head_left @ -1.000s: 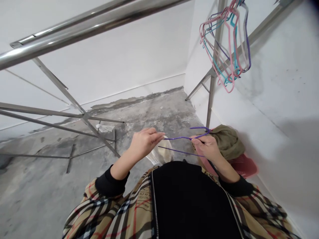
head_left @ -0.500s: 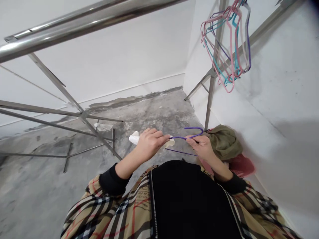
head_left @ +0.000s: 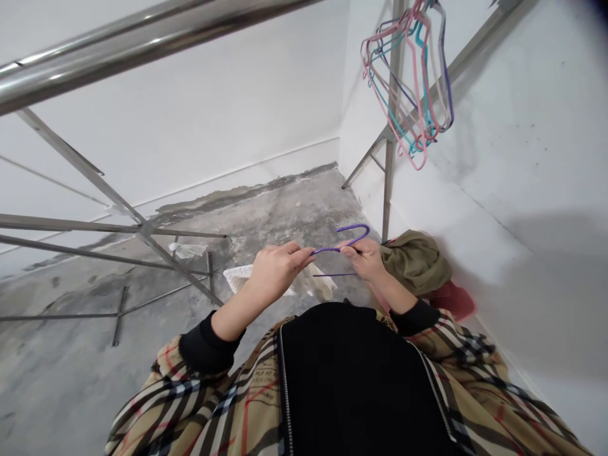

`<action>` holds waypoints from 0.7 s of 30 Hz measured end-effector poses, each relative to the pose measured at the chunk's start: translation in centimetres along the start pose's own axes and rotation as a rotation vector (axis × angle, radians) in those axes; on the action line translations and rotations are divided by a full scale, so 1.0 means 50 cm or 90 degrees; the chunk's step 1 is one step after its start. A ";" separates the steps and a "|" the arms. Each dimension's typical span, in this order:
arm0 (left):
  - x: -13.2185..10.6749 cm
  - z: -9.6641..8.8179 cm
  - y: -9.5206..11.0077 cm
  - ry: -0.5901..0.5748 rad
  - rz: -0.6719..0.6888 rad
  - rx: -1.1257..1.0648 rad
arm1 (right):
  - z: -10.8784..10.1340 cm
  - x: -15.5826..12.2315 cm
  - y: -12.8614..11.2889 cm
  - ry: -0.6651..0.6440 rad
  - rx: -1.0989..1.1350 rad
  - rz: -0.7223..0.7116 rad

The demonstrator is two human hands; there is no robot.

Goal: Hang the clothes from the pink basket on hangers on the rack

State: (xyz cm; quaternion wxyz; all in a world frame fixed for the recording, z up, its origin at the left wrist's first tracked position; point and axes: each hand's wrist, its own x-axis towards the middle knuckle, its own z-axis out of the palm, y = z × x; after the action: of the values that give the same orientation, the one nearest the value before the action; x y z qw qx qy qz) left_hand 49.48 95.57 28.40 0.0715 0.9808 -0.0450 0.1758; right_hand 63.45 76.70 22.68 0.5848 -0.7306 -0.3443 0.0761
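A purple clothes hanger (head_left: pixel 327 249) is stretched between my two hands in front of my body, its hook curling up and away from me. My left hand (head_left: pixel 277 272) is closed on one shoulder of the hanger, the fingertips pinching the wire. Near the base of the hook, my right hand (head_left: pixel 365 258) grips the hanger between thumb and fingers. The hanger's lower bar runs between the hands, its ends hidden by them. Below and behind my left hand, whitish crumpled material (head_left: pixel 304 282) shows, partly covered by the hand; I cannot tell what it is.
Several pink, blue and purple hangers (head_left: pixel 418 88) hang at the upper right. A steel drying rack (head_left: pixel 147 229) with crossed legs stands left, its thick rails (head_left: pixel 142 54) overhead. At right, olive cloth (head_left: pixel 415 263) lies on a red basket (head_left: pixel 453 301) by the wall.
The view has shifted, so the hung hangers and rack appear further left. More of the whitish material shows below my hands. Both hands still hold the purple hanger.
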 end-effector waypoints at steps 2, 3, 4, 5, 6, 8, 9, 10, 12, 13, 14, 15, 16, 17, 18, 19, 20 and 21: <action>0.004 0.005 0.002 0.003 -0.017 -0.002 | 0.009 -0.003 0.002 -0.007 -0.026 -0.012; 0.005 0.005 0.001 0.005 -0.026 -0.005 | 0.011 -0.007 0.002 0.001 -0.049 -0.032; 0.005 0.004 -0.003 0.010 -0.036 -0.006 | 0.010 -0.014 0.004 0.022 -0.079 -0.061; 0.004 0.001 -0.008 0.017 -0.047 -0.007 | 0.009 -0.022 0.008 0.062 -0.114 -0.094; 0.002 -0.004 -0.013 0.030 -0.059 -0.003 | 0.006 -0.032 0.014 0.116 -0.153 -0.121; -0.005 -0.015 -0.023 0.067 -0.084 0.009 | 0.001 -0.054 0.038 0.258 -0.213 -0.131; -0.008 -0.020 -0.026 0.086 -0.095 0.014 | 0.001 -0.064 0.055 0.319 -0.219 -0.101; -0.011 -0.025 -0.028 0.101 -0.105 0.016 | 0.002 -0.073 0.074 0.344 -0.203 -0.043; -0.015 -0.033 -0.025 0.116 -0.116 0.011 | 0.013 -0.080 0.113 0.273 -0.130 0.105; -0.016 -0.035 -0.021 0.116 -0.114 0.004 | 0.024 -0.078 0.130 0.202 -0.092 0.168; -0.015 -0.036 -0.016 0.113 -0.108 -0.004 | 0.036 -0.073 0.144 0.129 -0.065 0.213; -0.013 -0.037 -0.010 0.107 -0.099 -0.012 | 0.051 -0.064 0.156 0.072 -0.049 0.236; -0.011 -0.037 -0.003 0.099 -0.086 -0.022 | 0.068 -0.053 0.163 0.037 -0.041 0.240; -0.009 -0.037 0.004 0.090 -0.071 -0.032 | 0.085 -0.040 0.167 0.019 -0.036 0.238; -0.007 -0.036 0.010 0.081 -0.057 -0.042 | 0.101 -0.026 0.169 0.001 -0.028 0.239; -0.005 -0.035 0.015 0.074 -0.046 -0.050 | 0.116 -0.013 0.167 -0.017 -0.016 0.239; -0.004 -0.034 0.019 0.071 -0.036 -0.055 | 0.129 -0.002 0.165 -0.032 -0.004 0.238; -0.003 -0.033 0.022 0.071 -0.029 -0.057 | 0.139 0.007 0.161 -0.043 0.008 0.235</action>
State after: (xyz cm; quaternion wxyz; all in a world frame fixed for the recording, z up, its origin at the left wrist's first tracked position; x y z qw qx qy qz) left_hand 48.64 94.73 30.01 0.1213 0.9661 -0.0266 0.2264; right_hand 63.47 81.87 13.38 0.5533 -0.7747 -0.2235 0.2090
